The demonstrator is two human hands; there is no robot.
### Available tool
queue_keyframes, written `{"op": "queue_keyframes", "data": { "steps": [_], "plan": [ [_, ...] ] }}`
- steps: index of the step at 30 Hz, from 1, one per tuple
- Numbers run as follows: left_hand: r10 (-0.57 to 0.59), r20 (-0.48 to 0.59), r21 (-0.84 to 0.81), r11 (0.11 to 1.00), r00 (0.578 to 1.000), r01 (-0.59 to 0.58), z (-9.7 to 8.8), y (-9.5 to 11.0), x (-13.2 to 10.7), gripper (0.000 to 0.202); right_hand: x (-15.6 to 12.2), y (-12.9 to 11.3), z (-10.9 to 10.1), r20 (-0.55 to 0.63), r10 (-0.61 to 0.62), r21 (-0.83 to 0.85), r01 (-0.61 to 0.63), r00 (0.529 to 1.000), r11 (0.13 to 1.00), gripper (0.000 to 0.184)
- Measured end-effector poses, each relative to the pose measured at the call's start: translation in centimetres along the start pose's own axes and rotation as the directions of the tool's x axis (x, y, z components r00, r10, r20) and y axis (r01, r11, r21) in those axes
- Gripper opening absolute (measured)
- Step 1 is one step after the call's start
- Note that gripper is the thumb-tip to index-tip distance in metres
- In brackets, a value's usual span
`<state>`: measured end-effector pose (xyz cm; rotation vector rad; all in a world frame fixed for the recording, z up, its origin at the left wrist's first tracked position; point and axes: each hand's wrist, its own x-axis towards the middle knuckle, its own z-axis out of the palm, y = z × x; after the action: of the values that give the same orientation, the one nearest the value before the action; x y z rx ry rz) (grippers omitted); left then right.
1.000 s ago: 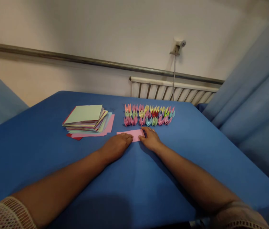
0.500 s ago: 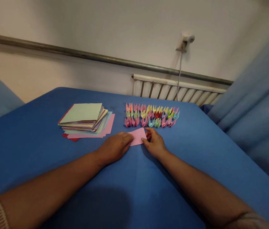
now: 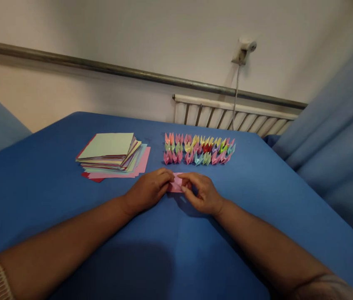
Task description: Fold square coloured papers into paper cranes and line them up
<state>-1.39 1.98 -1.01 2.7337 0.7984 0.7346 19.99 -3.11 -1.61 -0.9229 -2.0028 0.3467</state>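
Observation:
Between my two hands is a small piece of pink paper, partly covered by my fingers. My left hand grips its left side, fingers curled together over the edge. From the right, my right hand pinches the paper between thumb and forefinger. Just beyond my hands stand rows of folded paper cranes in pink, yellow, green, blue and red. To the left lies a stack of coloured paper sheets, a pale green one on top.
A blue cloth covers the table. Past its far edge are a white radiator, a metal pipe along the wall and a socket with a plugged-in cord. A blue curtain hangs at the right.
My right hand has moved slightly left, closer to my left hand. Less of the pink paper shows, and its right side looks folded inward.

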Motion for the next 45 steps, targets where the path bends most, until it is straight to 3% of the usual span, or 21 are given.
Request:
{"op": "queue_keyframes", "data": {
  "steps": [4, 7, 10, 15, 19, 21, 23, 26, 28, 32, 35, 38, 42, 45],
  "plan": [
    [0.153, -0.096, 0.064, 0.987, 0.984, -0.147, -0.8, 1.5, -0.5, 0.018, 0.3, 0.6, -0.2, -0.201, 0.14, 0.005, -0.141, 0.97, 0.99, 0.031],
    [0.208, -0.121, 0.108, 0.975, 0.971, -0.195, -1.5, 2.7, -1.2, 0.019, 0.2, 2.0, 0.7, -0.093, 0.34, 0.131, -0.327, 0.936, 0.936, 0.042],
    [0.137, -0.049, 0.119, 0.984, 0.989, -0.13, -2.0, 3.2, -2.3, 0.021, 0.0, 2.8, 1.4, 0.031, 0.439, 0.11, -0.439, 0.898, 0.892, 0.054],
    [-0.059, 0.06, 0.192, 0.98, 0.996, 0.046, -2.5, 2.8, -3.8, 0.024, 0.0, 1.8, 1.3, 0.178, 0.339, -0.149, -0.315, 0.924, 0.937, 0.057],
    [-0.1, 0.226, 0.278, 0.96, 0.969, 0.035, -2.7, 3.0, -3.5, 0.047, 0.0, 1.4, 1.2, 0.206, 0.318, -0.214, -0.274, 0.925, 0.938, 0.048],
    [-0.1, 0.28, 0.307, 0.952, 0.955, 0.01, -2.8, 3.0, -3.3, 0.044, -0.1, 1.8, 1.4, 0.182, 0.317, -0.168, -0.289, 0.931, 0.943, 0.041],
    [-0.099, 0.278, 0.323, 0.946, 0.956, 0.005, -2.8, 2.9, -3.1, 0.038, -0.2, 2.3, 1.6, 0.138, 0.306, -0.085, -0.297, 0.942, 0.951, 0.038],
    [-0.119, 0.23, 0.321, 0.946, 0.966, 0.04, -3.0, 2.3, -3.2, 0.038, -0.1, 2.8, 1.1, 0.114, 0.233, 0.045, -0.24, 0.966, 0.97, 0.051],
    [-0.156, 0.2, 0.3, 0.949, 0.967, 0.091, -3.0, 1.8, -3.4, 0.042, 0.0, 2.6, 0.4, 0.196, 0.163, 0.089, -0.183, 0.967, 0.979, 0.063],
    [-0.21, 0.153, 0.216, 0.961, 0.966, 0.175, -2.7, 0.4, -3.6, 0.05, 0.2, 1.8, -0.9, 0.436, 0.105, 0.038, -0.135, 0.894, 0.99, 0.079],
    [-0.237, 0.132, 0.174, 0.961, 0.963, 0.213, -2.2, -0.3, -3.6, 0.043, 0.1, 1.5, -1.1, 0.466, 0.093, -0.017, -0.097, 0.88, 0.995, 0.082],
    [-0.237, 0.16, 0.14, 0.966, 0.958, 0.215, -1.9, -0.3, -3.6, 0.043, 0.0, 1.6, -0.7, 0.415, 0.078, -0.038, -0.068, 0.907, 0.997, 0.072],
    [-0.22, 0.166, 0.131, 0.971, 0.961, 0.2, -1.9, 0.8, -3.7, 0.051, 0.0, 2.3, -0.1, 0.332, 0.075, -0.029, -0.07, 0.94, 0.997, 0.033],
    [-0.216, 0.128, 0.106, 0.973, 0.968, 0.204, -1.9, 1.1, -3.8, 0.036, -0.1, 2.9, 0.2, 0.255, 0.122, -0.019, -0.121, 0.959, 0.992, 0.018]
  ]
}}
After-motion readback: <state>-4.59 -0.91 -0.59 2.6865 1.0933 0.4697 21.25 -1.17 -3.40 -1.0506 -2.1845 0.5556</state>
